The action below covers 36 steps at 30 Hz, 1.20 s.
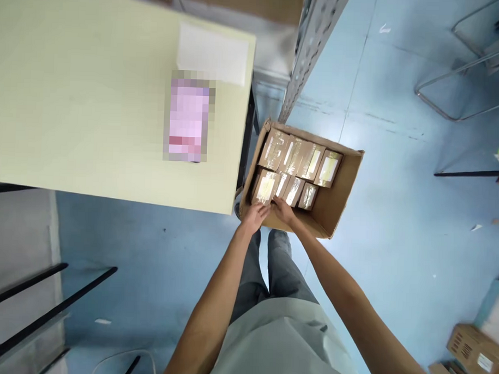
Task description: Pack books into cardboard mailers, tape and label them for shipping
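Eight small boxes [292, 154] were packed in two rows inside the big carton [340, 193], just beside the table [96, 116]. The near left box [266, 185] was, it seemed, being gripped or set straight by the left hand [255, 215] and the right hand [283, 211] at its near end. Whether it was pinched by the fingers could not be told. Next, a firm hold on both sides seemed needed.
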Tool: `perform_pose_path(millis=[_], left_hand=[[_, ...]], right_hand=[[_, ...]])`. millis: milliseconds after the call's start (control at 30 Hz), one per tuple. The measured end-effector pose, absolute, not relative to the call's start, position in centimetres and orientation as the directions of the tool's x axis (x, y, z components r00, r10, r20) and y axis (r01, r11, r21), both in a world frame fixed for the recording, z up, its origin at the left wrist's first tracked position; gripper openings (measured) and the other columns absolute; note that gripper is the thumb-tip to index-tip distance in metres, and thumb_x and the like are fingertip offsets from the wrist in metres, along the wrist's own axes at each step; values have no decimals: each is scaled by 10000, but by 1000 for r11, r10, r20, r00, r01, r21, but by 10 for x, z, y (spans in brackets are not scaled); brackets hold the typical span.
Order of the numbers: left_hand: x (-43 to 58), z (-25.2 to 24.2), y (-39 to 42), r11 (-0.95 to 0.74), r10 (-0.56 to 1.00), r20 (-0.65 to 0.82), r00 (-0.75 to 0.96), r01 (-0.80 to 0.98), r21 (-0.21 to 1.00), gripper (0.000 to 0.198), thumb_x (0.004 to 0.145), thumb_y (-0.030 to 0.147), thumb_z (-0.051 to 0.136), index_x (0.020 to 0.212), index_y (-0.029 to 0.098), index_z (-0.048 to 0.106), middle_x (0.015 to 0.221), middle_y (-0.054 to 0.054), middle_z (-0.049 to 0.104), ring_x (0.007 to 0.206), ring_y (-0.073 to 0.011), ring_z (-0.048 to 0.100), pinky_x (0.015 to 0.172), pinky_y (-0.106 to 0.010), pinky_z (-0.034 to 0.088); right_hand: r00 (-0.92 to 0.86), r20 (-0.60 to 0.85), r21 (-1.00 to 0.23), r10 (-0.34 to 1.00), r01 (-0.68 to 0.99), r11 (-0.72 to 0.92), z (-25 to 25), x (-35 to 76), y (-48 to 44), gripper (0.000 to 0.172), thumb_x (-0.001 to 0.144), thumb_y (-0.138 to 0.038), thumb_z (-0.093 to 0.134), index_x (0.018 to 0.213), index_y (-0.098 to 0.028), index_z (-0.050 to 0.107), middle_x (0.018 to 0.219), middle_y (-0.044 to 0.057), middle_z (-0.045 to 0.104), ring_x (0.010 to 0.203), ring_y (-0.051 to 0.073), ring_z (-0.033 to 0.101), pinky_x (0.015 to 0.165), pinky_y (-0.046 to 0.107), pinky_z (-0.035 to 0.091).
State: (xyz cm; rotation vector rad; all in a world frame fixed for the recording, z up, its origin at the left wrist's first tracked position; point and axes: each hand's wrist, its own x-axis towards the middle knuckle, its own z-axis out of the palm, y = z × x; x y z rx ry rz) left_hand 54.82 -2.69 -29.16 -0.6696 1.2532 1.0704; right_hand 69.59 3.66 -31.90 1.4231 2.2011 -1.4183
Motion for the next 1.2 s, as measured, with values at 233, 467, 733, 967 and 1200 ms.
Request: perform_pose_path(millis=[233,467,733,967,1200], left_hand=[[560,-158,-65,421,346,-938,-26,-889,180,269,927,83,707,1174,182,666,1604,-165,576,1484,-316,605,1292,-469,450],[566,-51,-107,327,593,-801,-82,-885,333,242,989,168,648,1208,163,751,1659,-148,569,1522,-314,569,1339,-475,388],[541,39,-157,100,712,-665,-225,-905,414,279,959,184,685,1217,176,792,1536,-127,689,1463,-290,626,1352,-461,348],[467,87,-220,-267,635,-665,-394,-919,290,117,901,117,658,849,171,747,1108,-129,822,1110,-257,789,1205,-430,500],[370,123,-333,-513,594,-560,-577,-808,289,87,851,130,715,770,161,715,1007,-137,811,994,-259,790,1019,-386,583]], right_hand=[[-507,-586,-742,632,649,-168,-191,745,-4,539,1017,-488,588,1398,-146,756,1495,186,710,1478,394,612,1274,590,449],[-590,-415,-883,693,443,-152,-89,758,-13,609,1005,-661,574,1312,-190,809,1421,170,758,1375,399,694,1196,582,525],[-644,-248,-954,724,292,-67,22,719,-19,601,989,-722,615,1197,-203,836,1239,158,833,1178,366,787,1113,548,584],[-746,-170,-972,643,236,17,87,633,-67,646,978,-779,614,1186,-205,826,1156,157,845,1131,348,800,1044,476,629],[-865,-117,-980,487,180,84,124,507,-151,591,975,-733,661,1187,-206,825,1210,168,835,1147,337,801,1054,458,624]])
